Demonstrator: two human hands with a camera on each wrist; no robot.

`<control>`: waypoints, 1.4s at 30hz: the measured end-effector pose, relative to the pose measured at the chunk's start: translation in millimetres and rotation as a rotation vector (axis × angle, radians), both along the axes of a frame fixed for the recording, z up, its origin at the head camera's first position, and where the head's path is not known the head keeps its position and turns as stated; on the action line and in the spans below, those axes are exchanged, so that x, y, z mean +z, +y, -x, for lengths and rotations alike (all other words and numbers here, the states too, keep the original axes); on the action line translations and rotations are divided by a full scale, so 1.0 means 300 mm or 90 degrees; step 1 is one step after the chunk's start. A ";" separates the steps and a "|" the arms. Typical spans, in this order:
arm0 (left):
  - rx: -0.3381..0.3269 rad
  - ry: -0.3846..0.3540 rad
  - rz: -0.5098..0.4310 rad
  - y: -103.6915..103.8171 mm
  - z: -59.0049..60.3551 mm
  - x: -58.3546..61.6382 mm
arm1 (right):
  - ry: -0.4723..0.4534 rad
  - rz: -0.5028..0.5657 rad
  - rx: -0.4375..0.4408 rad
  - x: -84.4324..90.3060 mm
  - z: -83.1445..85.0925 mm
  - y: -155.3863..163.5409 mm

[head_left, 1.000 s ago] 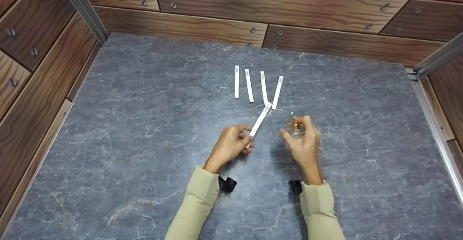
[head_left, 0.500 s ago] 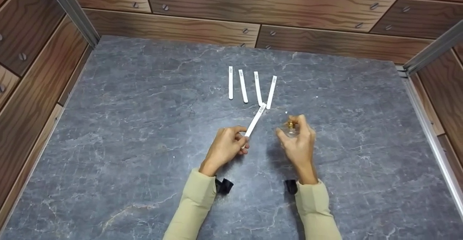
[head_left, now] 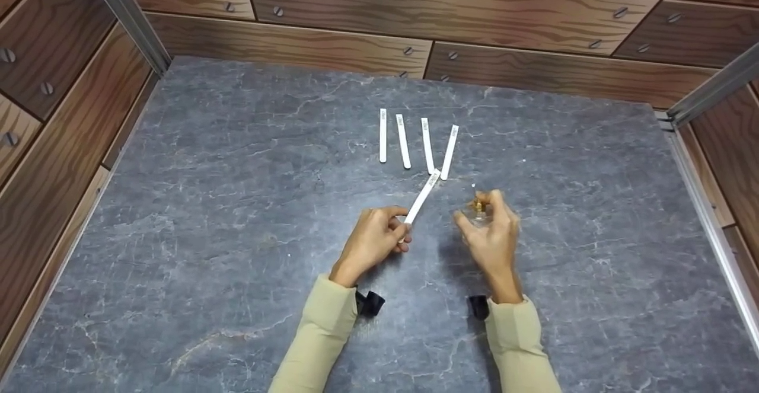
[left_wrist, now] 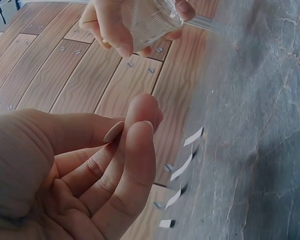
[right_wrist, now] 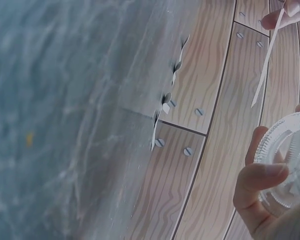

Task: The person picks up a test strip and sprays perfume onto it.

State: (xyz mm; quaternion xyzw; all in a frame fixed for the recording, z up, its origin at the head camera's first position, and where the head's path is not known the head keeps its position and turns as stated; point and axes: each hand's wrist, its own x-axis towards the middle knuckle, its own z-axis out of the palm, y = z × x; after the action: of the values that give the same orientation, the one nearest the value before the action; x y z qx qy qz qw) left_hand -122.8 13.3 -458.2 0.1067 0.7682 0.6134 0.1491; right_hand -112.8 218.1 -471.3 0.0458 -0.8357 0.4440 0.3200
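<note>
Above grey table [head_left: 237, 203], left hand [head_left: 370, 242] pinching paper strip [head_left: 422, 198], right hand [head_left: 492, 233] gripping bottle [right_wrist: 287, 160], ribbed glass clear only wrist-side

Small clear ribbed glass bottle [head_left: 481, 215] looked glossy, with a gold metal collar. Thin white paper strip [head_left: 422, 198] was matt. Grey marble-patterned tabletop [head_left: 237, 203] appeared smooth.

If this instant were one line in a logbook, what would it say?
left hand: pinches paper strip | right hand: grips small glass bottle, gold top | four paper strips: lying on grey table
</note>
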 end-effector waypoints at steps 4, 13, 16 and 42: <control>-0.011 -0.001 -0.014 0.006 0.002 -0.007 | -0.006 0.006 -0.002 0.004 0.003 -0.004; 0.002 0.003 0.002 -0.001 0.005 -0.008 | -0.021 0.049 -0.006 0.014 0.005 0.001; -0.001 0.004 0.005 0.001 0.008 0.002 | -0.014 0.068 -0.017 0.021 0.005 0.002; -0.006 0.026 0.014 -0.008 0.000 -0.010 | 0.014 -0.004 -0.039 -0.008 -0.002 0.013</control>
State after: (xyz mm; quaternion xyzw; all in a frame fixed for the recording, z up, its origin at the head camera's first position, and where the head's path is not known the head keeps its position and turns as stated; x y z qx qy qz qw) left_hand -122.9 10.9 -461.1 0.1209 0.7771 0.6022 0.1374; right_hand -112.3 222.0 -473.6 0.0263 -0.8346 0.4305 0.3426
